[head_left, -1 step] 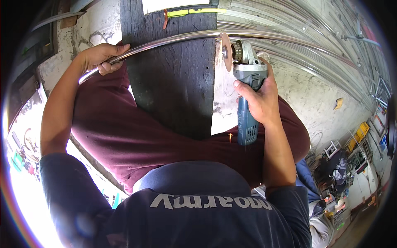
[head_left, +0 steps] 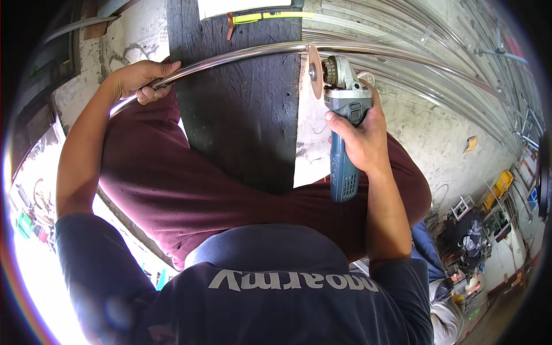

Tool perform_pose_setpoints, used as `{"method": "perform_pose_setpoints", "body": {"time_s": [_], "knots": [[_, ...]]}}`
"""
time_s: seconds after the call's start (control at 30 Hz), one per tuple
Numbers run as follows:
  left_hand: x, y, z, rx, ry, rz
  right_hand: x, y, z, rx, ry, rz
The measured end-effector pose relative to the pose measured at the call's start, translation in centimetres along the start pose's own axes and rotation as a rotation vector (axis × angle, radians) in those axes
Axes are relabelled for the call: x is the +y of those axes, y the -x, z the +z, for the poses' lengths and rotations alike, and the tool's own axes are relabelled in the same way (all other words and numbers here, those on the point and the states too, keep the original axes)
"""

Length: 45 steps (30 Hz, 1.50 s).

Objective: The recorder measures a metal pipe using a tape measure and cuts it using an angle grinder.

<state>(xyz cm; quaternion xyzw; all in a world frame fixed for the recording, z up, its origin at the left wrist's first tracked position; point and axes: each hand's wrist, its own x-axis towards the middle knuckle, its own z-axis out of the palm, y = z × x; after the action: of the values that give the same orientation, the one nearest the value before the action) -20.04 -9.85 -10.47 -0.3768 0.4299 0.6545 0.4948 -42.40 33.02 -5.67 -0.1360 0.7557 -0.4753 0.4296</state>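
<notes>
Cutting judged underway: steel tube (head_left: 241,54) lay across dark plank's (head_left: 241,115) far edge, clenched by left hand (head_left: 141,77); angle grinder (head_left: 344,115) grasped by right hand (head_left: 359,135), disc at tube, steady downward feed required.

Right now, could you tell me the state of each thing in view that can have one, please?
Left hand: closed around the metal tube.
Right hand: gripping the angle grinder's body.
Metal tube: lying across the dark wooden plank, uncut as far as shows.
Angle grinder: held upright, disc at the tube; spinning or not, cannot tell.
Dark wooden plank: flat under the tube.
</notes>
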Motion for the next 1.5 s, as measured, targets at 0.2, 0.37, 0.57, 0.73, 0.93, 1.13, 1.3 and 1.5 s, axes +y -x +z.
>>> {"method": "perform_pose_setpoints", "body": {"time_s": [0.2, 0.37, 0.57, 0.73, 0.93, 1.13, 1.3, 1.5], "knots": [[0.3, 0.3, 0.5, 0.009, -0.056, 0.043, -0.2, 0.1, -0.1, 0.004, -0.023, 0.025], [0.0, 0.7, 0.8, 0.069, -0.080, 0.050, -0.2, 0.0, 0.0, -0.009, -0.032, 0.024], [0.0, 0.6, 1.0, 0.092, -0.168, 0.116, -0.3, 0.0, -0.1, -0.008, -0.037, 0.023], [-0.1, 0.7, 1.5, 0.147, -0.268, 0.147, -0.2, -0.1, -0.4, -0.019, 0.020, 0.018], [-0.6, 0.8, 1.9, 0.211, -0.264, 0.194, -0.4, 0.0, -0.1, 0.000, -0.035, 0.007], [-1.4, 0.6, 2.1, 0.302, -0.333, 0.238, -0.2, -0.1, -0.2, 0.006, 0.010, -0.021], [-1.0, 1.3, 3.1, 0.413, -0.438, 0.263, -0.5, 0.0, -0.2, 0.003, 0.014, 0.005], [-1.4, 1.4, 3.7, 0.517, -0.543, 0.308, -0.4, -0.2, -0.3, -0.014, 0.038, -0.026]]}}
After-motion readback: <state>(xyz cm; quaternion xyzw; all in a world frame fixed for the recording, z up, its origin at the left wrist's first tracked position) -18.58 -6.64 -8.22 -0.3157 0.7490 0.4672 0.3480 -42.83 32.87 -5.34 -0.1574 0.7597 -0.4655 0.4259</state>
